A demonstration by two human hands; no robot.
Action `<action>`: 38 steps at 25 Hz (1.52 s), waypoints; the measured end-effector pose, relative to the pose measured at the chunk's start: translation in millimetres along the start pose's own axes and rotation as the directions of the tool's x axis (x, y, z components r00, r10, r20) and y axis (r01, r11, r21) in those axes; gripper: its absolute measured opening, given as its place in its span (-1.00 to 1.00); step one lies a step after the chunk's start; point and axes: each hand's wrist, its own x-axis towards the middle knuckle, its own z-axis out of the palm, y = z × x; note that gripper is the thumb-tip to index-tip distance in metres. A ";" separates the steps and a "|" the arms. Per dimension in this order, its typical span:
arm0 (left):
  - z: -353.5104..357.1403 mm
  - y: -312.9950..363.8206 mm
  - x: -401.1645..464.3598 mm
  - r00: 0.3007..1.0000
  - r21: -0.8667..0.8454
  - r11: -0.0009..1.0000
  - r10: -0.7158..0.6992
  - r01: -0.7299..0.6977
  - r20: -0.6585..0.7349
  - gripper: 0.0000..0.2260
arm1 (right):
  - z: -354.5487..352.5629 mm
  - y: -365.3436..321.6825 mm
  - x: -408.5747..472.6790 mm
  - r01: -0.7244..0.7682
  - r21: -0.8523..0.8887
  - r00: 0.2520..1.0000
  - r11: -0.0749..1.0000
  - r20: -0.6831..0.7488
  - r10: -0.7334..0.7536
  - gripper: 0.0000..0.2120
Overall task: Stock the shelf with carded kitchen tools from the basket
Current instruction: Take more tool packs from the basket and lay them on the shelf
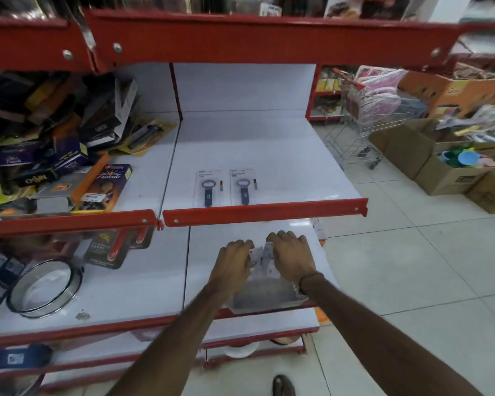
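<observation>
Both hands are down in the basket [265, 297] that sits on the lower shelf [212, 270], left hand [235, 260] and right hand [290, 260] curled narrow around a blurry bunch of carded packs [262, 257] between them. Can't tell exactly how many cards each one has. Two carded bottle openers [207, 188] [244, 186] already lie side by side at the front of the upper shelf [255, 150], rest of that bay is bare.

What I'd worry about: lifting a loose bunch with both hands, cards could slide apart and drop back in or onto the floor. Also the red front lip [265, 214] of the upper shelf hangs right above the hands, so coming straight up would probably clip it.

The bay to the left is a messy pile of boxes [55, 155], and a glass-lidded pan thing [45, 288] sits lower left, well clear
</observation>
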 end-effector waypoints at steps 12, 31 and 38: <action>-165.2 96.5 64.8 0.865 -0.017 0.977 0.181 -0.214 -0.469 -0.74 | -172.9 32.2 47.7 -0.001 -0.013 0.870 1.000 -0.493 -0.005 -0.74; -105.4 80.6 203.3 0.984 -0.061 0.996 -0.075 0.066 -0.160 -0.83 | -162.4 92.8 176.1 -0.063 0.078 0.963 0.995 -0.257 0.081 -0.74; -118.9 65.9 196.0 0.995 0.130 0.988 -0.073 0.082 -0.069 -0.64 | -135.8 89.3 160.4 -0.071 -0.028 0.989 0.997 -0.128 0.066 -0.65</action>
